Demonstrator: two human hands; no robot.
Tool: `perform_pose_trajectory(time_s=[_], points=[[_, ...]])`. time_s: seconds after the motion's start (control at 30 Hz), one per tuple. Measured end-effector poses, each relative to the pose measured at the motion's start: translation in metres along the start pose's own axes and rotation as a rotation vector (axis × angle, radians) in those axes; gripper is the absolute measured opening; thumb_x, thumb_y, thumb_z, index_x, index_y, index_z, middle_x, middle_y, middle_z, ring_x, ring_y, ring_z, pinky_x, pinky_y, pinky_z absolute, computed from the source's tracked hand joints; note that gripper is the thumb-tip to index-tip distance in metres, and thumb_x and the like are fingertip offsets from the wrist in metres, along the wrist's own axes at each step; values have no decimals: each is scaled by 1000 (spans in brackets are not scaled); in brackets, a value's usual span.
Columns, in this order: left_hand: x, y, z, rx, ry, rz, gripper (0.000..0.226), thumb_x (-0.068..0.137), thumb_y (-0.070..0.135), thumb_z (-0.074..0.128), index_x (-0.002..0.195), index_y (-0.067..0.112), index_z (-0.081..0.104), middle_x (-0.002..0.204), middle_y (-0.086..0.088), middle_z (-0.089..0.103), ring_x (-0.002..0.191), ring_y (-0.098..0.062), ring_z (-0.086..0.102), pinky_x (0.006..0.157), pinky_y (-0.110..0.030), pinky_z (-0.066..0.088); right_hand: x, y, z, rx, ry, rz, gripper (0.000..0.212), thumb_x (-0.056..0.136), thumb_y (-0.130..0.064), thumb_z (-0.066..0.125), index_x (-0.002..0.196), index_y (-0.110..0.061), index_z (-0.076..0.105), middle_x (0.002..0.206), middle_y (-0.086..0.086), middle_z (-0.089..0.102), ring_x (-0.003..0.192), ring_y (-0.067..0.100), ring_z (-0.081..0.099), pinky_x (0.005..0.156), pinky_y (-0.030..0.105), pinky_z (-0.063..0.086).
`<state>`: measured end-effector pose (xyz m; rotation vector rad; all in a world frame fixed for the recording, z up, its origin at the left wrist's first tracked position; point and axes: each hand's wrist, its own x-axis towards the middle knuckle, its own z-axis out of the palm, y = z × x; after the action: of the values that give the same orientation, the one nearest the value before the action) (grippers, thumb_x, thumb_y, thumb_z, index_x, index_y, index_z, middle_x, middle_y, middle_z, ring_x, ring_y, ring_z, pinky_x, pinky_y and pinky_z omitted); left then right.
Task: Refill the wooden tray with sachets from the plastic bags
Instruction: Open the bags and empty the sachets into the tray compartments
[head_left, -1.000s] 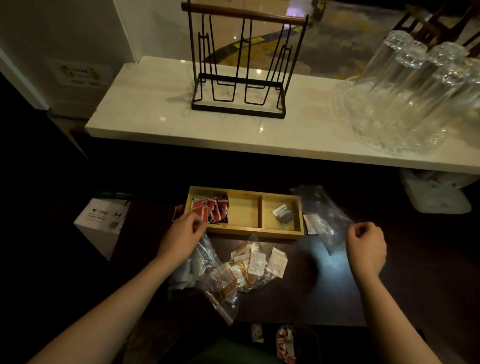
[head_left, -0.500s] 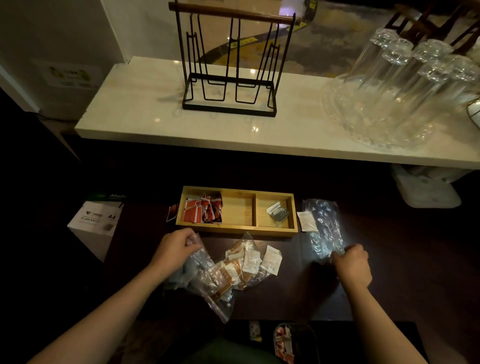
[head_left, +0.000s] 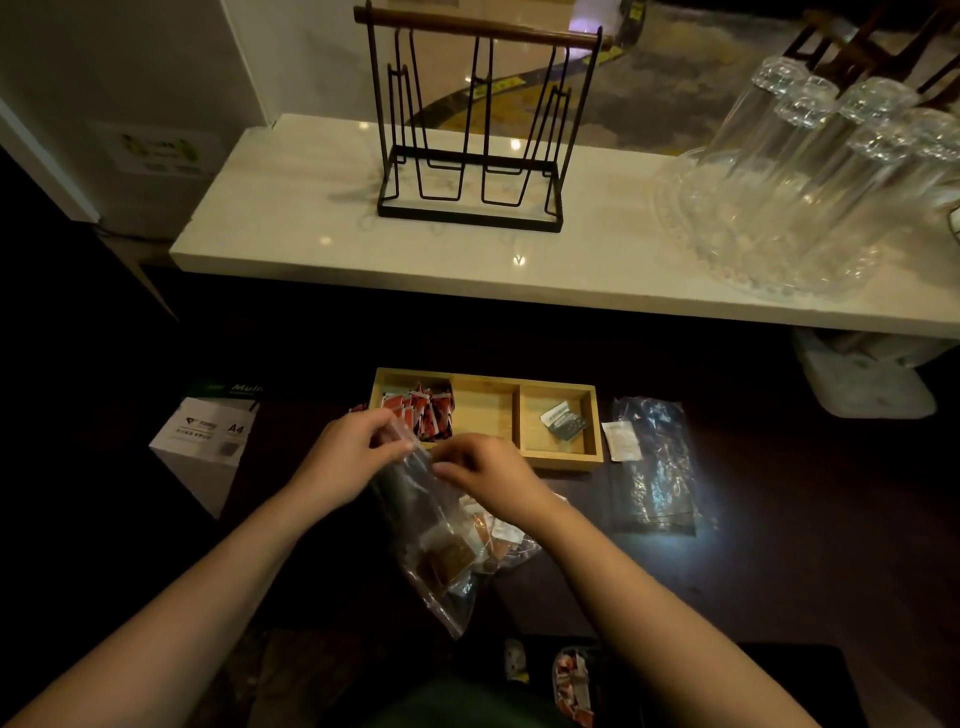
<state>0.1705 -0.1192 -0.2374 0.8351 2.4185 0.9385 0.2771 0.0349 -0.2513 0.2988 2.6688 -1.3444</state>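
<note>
Right hand (head_left: 485, 475), earlier beside the empty bag (head_left: 655, 467), is now joining left hand (head_left: 353, 452), both pinching the sachet bag (head_left: 431, 545); box (head_left: 208, 434) reading "A4".

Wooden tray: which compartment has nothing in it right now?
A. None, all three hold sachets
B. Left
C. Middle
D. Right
C. In the wooden tray, the left compartment holds red sachets, the right holds a single grey sachet, and the middle shows only bare wood.
</note>
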Motion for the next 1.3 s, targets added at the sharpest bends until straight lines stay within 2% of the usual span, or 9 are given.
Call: perform_pose_trajectory(time_s=[0.13, 0.37, 0.53, 0.6, 0.67, 0.8, 1.03, 1.23, 1.3], points=[[9, 8, -8, -1, 66, 59, 6, 85, 20, 66, 83, 14, 65, 77, 1, 62, 76, -13, 59, 67, -32, 46, 15, -14, -2, 74, -9, 6, 19, 91, -16, 59, 106, -8, 66, 97, 5, 69, 86, 12, 63, 81, 25, 53], [12, 18, -6, -98, 153, 40, 2, 85, 20, 66, 86, 19, 66, 76, 7, 63, 75, -5, 59, 64, -23, 45, 11, -23, -28, 359, -100, 152, 21, 95, -12, 53, 110, -6, 67, 77, -7, 62, 46, -9, 55, 45, 6, 40], [18, 21, -1, -179, 250, -29, 15, 82, 24, 70, 92, 19, 60, 89, 4, 60, 80, -8, 57, 64, -18, 42, 11, -23, -39, 395, -78, 149, 15, 90, -8, 59, 100, -8, 70, 76, -1, 65, 52, -3, 56, 50, 11, 43], [17, 25, -1, -217, 323, -85, 15, 85, 27, 66, 89, 16, 57, 89, -3, 61, 74, -12, 58, 60, -19, 42, 12, -21, -41, 489, -34, 167, 12, 86, -9, 64, 87, -17, 73, 74, 2, 66, 57, 17, 52, 53, 24, 41], [10, 34, 2, -306, 225, -133, 19, 90, 31, 59, 86, 13, 56, 79, -9, 63, 65, -17, 61, 54, -25, 48, 12, -18, -39, 591, 0, 189, 10, 83, -11, 68, 80, -19, 74, 70, 3, 66, 54, 23, 43, 50, 29, 35], [-5, 49, 18, -514, -45, -247, 33, 95, 29, 51, 101, -4, 51, 84, -14, 64, 67, -20, 66, 47, -23, 54, 10, -17, -26, 615, 60, 256, 5, 85, -8, 67, 87, -7, 72, 55, -3, 59, 37, 2, 40, 37, 16, 30], [-14, 44, 24, -1047, -131, -534, 24, 94, 21, 52, 103, 2, 63, 98, -15, 68, 86, -26, 67, 60, -30, 58, 7, -13, -3, 777, 96, 366, 13, 84, -5, 66, 73, -12, 67, 73, 4, 67, 68, 16, 62, 55, 23, 51], [-24, 26, 29, -794, -98, -404, 30, 99, 21, 43, 103, -6, 54, 104, -22, 64, 93, -30, 65, 64, -32, 56, -2, -10, 10, 1055, -13, 491, 4, 79, -7, 70, 81, -9, 67, 78, 7, 68, 68, 16, 63, 63, 28, 51], [-24, 25, 30, -717, -74, -362, 29, 99, 21, 41, 102, -5, 54, 102, -23, 63, 90, -28, 66, 65, -32, 58, -2, -9, 14, 1134, -9, 506, 23, 73, -15, 76, 92, -6, 68, 87, 13, 68, 73, 20, 60, 67, 30, 47]])
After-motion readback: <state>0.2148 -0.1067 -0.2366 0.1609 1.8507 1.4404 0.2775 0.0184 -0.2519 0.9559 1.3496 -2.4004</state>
